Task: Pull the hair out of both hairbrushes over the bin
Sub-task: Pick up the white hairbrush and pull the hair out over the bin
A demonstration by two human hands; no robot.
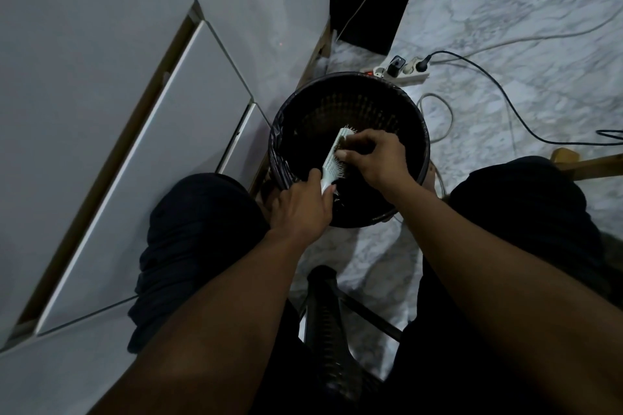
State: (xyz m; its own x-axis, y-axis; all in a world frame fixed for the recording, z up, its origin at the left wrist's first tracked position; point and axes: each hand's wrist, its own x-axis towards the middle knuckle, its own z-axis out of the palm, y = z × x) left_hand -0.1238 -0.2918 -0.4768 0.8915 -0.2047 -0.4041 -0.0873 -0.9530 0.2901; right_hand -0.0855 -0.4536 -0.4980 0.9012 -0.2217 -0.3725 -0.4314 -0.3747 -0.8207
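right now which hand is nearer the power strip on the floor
Right. The right hand works the hairbrush bristles over the bin, just short of the power strip. The left hand grips the handle, farther back.

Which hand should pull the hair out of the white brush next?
Right. The right hand already rests on the bristle side of the white hairbrush, fingers curled at the bristles, above the open black bin. The left hand grips the handle and steadies the brush, so it is probably best kept there.
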